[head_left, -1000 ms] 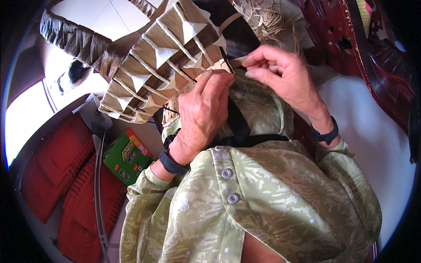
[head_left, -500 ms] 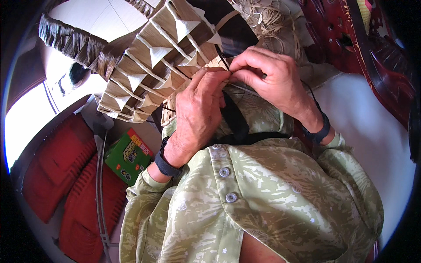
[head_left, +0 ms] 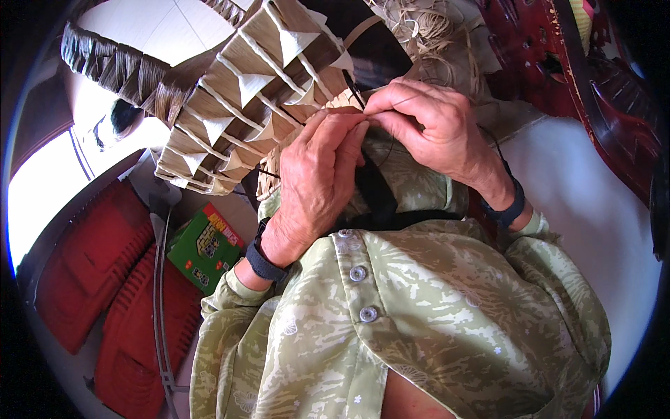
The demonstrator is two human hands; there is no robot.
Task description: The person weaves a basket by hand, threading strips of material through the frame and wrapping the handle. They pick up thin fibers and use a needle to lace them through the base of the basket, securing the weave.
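Note:
A woven basket (head_left: pixel 234 105) of pale and brown strips, with folded pointed tabs on its side, lies tilted at the upper left over my lap. Its wrapped brown handle (head_left: pixel 115 70) arcs out to the left. At the basket's near edge my left hand (head_left: pixel 314 178) and my right hand (head_left: pixel 440 129) meet fingertip to fingertip, both pinched closed. Between them is a thin dark cord (head_left: pixel 354 91), which runs up to the basket's rim; a fine loop of it shows by my right fingers. My left fingertips are partly hidden behind the knuckles.
Loose pale fibre strands (head_left: pixel 433 31) lie in a tangle at the top. Dark red carved furniture (head_left: pixel 593 105) stands at the right. On the left are ribbed red slabs (head_left: pixel 84 258), a green box (head_left: pixel 207 248) and a grey cable (head_left: pixel 162 307). A black strap (head_left: pixel 375 188) crosses my lap.
My fingers have shifted slightly at the cord. A thin strand now shows across my right fingers and looping below them. The basket stays in place.

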